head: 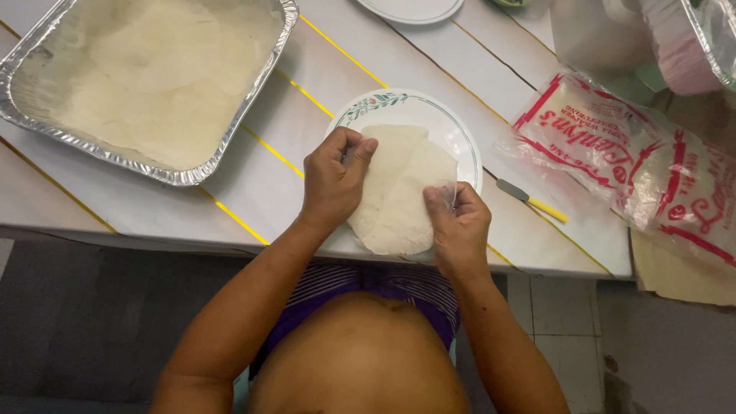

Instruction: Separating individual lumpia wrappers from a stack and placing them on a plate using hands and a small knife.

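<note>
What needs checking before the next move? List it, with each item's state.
1. Left hand pinching the wrapper stack's left edge: ok.
2. Right hand gripping the right edge: ok.
3. Single sheet separated from the stack: cannot tell.
4. Stack seated on the plate: not ok, it overhangs the near rim.
5. Foil tray within reach, wrappers already inside: ok.
6. Yellow-handled knife lying apart from both hands: ok.

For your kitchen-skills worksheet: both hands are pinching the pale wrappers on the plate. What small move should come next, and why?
Probably peel the top sheet free. The left hand pinches the upper edge of the wrappers and the right hand pinches their right edge, so the thin sheets seem to be mid-separation over the plate. A slow lift would likely avoid tearing. The foil tray beside it already holds separated sheets.
</note>
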